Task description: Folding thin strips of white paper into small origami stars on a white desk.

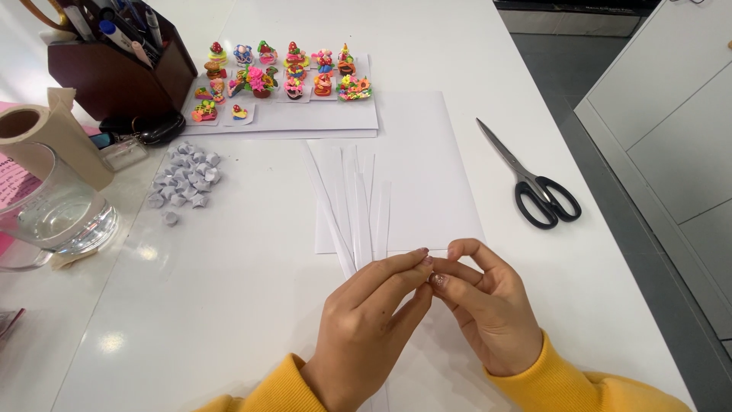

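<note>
Head camera looks steeply down, close above the white table (229, 305).

I counted two hands at work, the left hand (374, 317) and the right hand (488, 305), both in yellow sleeves. One pair of black-handled scissors (530, 177) lay on the table (229, 305). I made out roughly five cut paper strips (358, 198) fanned over one white sheet (435, 168). The little grey folded stars (185, 179) numbered around twenty, too bunched to count exactly. The colourful clay miniatures (286, 72) came to about seventeen. There was one glass jug (53, 210), one paper roll (46, 133) and one dark pen holder (114, 65).
</note>
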